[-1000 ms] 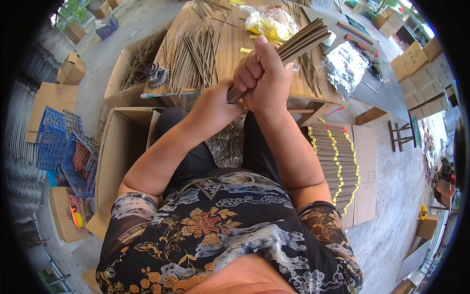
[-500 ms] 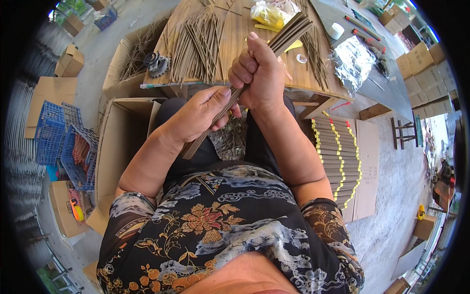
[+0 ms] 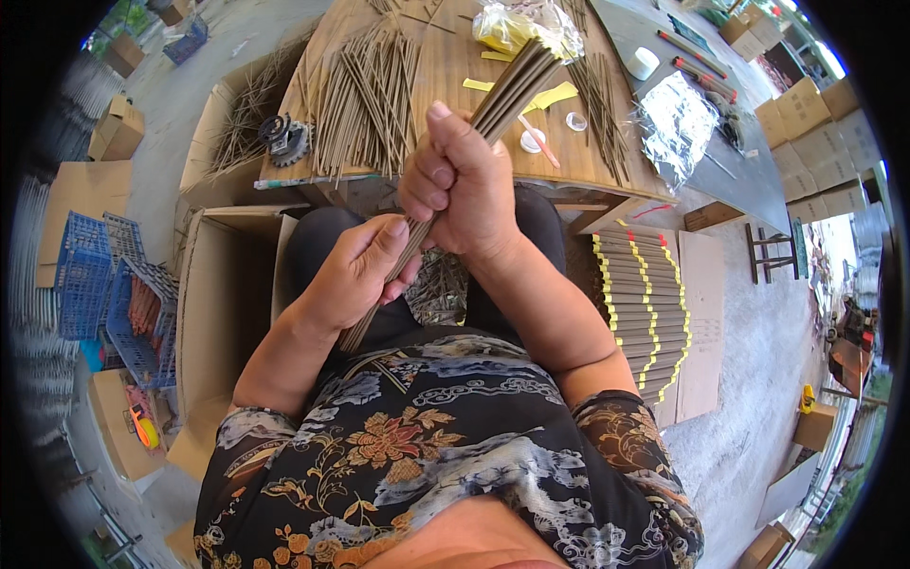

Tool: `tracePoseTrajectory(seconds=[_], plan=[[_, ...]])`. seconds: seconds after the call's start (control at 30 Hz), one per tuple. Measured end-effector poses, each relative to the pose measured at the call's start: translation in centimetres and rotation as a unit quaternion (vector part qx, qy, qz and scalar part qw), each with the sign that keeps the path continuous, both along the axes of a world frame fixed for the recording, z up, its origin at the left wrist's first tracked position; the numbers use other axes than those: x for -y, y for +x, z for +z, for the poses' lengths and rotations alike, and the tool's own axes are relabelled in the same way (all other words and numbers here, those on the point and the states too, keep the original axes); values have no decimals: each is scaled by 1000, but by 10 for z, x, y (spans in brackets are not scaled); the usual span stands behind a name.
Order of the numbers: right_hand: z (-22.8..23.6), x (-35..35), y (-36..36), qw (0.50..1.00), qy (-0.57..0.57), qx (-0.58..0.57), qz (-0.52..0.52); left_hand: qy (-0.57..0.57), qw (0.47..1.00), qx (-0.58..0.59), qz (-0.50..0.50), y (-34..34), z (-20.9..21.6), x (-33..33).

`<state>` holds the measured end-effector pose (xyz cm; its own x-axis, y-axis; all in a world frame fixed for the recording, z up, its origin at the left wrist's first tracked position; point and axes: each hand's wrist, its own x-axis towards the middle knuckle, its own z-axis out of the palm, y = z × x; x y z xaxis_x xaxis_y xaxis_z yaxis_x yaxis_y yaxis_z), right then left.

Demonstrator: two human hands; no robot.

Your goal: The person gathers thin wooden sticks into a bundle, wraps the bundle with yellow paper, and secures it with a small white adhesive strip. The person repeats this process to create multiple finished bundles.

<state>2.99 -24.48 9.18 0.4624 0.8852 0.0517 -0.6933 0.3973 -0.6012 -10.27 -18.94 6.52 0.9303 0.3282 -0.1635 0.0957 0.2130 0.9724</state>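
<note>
My right hand point(image 3: 463, 186) is closed around a bundle of thin grey-brown sticks point(image 3: 510, 87), holding it slanted up toward the wooden table point(image 3: 445, 71). My left hand point(image 3: 355, 273) grips the lower end of the same bundle above my lap. Several loose sticks point(image 3: 365, 95) of the same kind lie spread over the left part of the table. More sticks lie on the floor between my legs.
An open cardboard box point(image 3: 223, 303) stands at my left. Stacked bundles with yellow bands point(image 3: 643, 303) lie on cardboard at my right. A foil sheet point(image 3: 675, 128), a yellow plastic bag point(image 3: 512, 24), small lids and blue crates point(image 3: 100, 284) are around.
My left hand has slid down the bundle toward my lap while my right hand stays high on it. The view has tilted slightly.
</note>
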Motion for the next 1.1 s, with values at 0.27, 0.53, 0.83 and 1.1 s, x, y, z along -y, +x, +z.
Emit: tracePoseTrajectory(seconds=[0.27, 0.53, 0.83, 1.1], plan=[[-4, -31, 2, 999, -15, 17, 35, 321, 938, 13, 129, -2, -25, -9], [-29, -100, 109, 923, -15, 334, -190, 69, 977, -41, 195, -11, -13, -40], [-163, -134, 158, 448, -482, 748, -81, 3, 979, -41, 202, -15, -15, -68], [-150, -55, 87, 472, -277, 837, -15, -14, 980, -46, 194, -16, -13, -67]])
